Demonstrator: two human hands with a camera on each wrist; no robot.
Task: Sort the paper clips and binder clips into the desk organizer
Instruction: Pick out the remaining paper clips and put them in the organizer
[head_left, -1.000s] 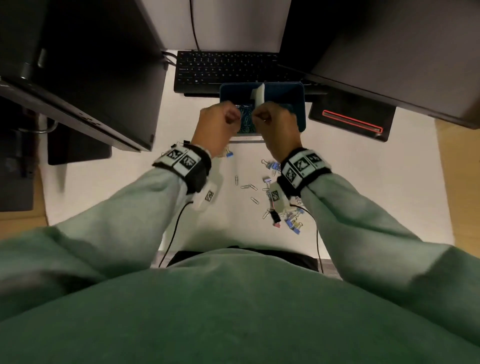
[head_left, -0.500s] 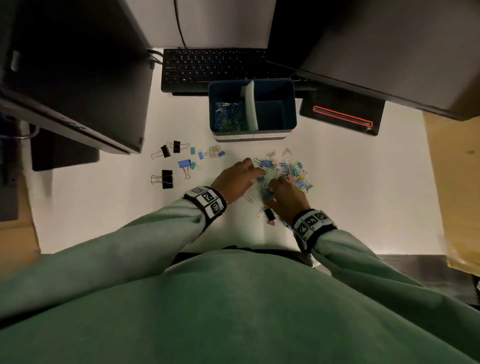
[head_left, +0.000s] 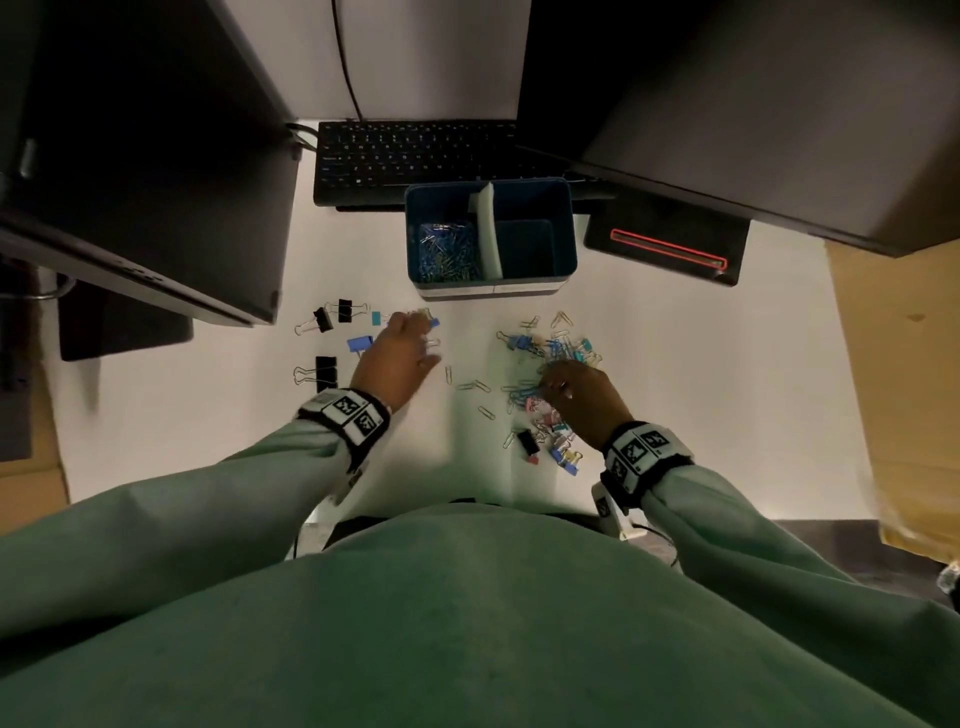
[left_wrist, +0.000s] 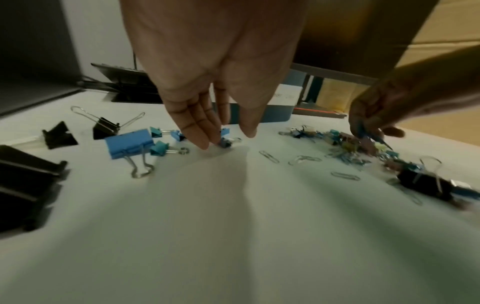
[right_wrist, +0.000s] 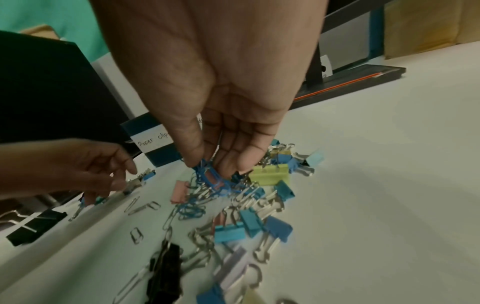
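Observation:
The blue desk organizer (head_left: 563, 228) stands at the back of the desk; its left compartment holds paper clips (head_left: 447, 252). A mixed pile of paper clips and small binder clips (head_left: 553, 351) lies to the right. My right hand (right_wrist: 215, 166) pinches a tangle of blue paper clips (right_wrist: 211, 182) out of that pile. To the left lies a separate group of binder clips (head_left: 332, 317), black and blue. My left hand (left_wrist: 226, 137) hangs over them with straight fingers, its tips touching a small blue binder clip (left_wrist: 225, 142). Loose silver paper clips (head_left: 472, 385) lie between the hands.
A black keyboard (head_left: 415, 156) sits behind the organizer, with dark monitors (head_left: 145, 156) overhanging on both sides. A black base with a red line (head_left: 667, 247) is right of the organizer. White desk (head_left: 701, 364) stretches right; a tan surface (head_left: 898, 364) borders it.
Both hands came down from the organizer to the pile. Since then my left hand has moved left to the binder clip group, while my right hand stays at the pile.

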